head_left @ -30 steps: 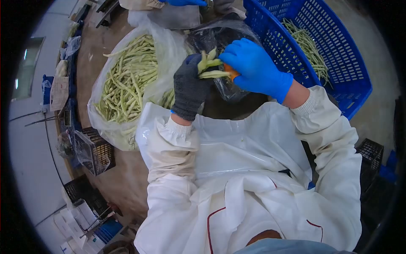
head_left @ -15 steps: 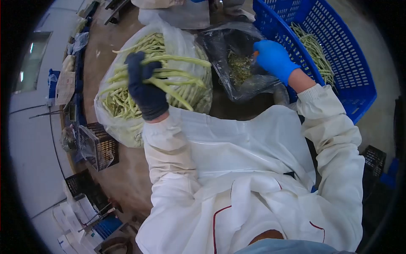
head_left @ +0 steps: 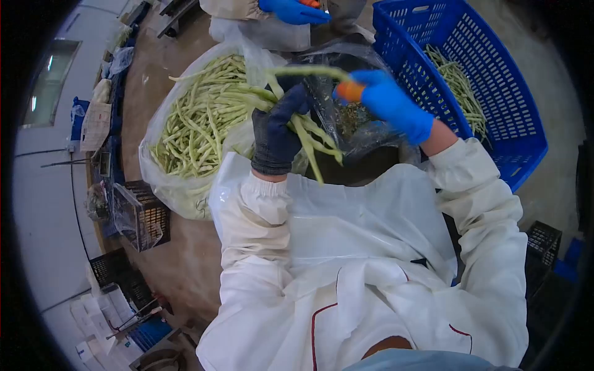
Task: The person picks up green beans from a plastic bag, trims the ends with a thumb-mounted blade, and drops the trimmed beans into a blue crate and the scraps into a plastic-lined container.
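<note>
My left hand [head_left: 278,133], in a dark glove, is closed around a few long green beans [head_left: 317,148] whose ends stick out on both sides. My right hand [head_left: 396,106] wears a blue glove, slightly blurred, and grips a small orange tool [head_left: 351,92]; its working end does not show. One bean from the bunch arches over to the orange tool. To the left, a clear plastic bag [head_left: 185,196] stands full of loose green beans [head_left: 201,127]. Under my right hand lies a black plastic bag [head_left: 378,148] with green trimmings [head_left: 351,120] in it.
A blue perforated crate [head_left: 510,114] at the right holds more beans [head_left: 456,83]. Across from me, another person's blue-gloved hand [head_left: 294,10] holds something orange. A dark crate [head_left: 150,216] sits on the floor at left.
My left hand has moved right with the beans, away from the bag. My right hand has shifted slightly and now meets a bean's end. The other person's hand has come into view.
</note>
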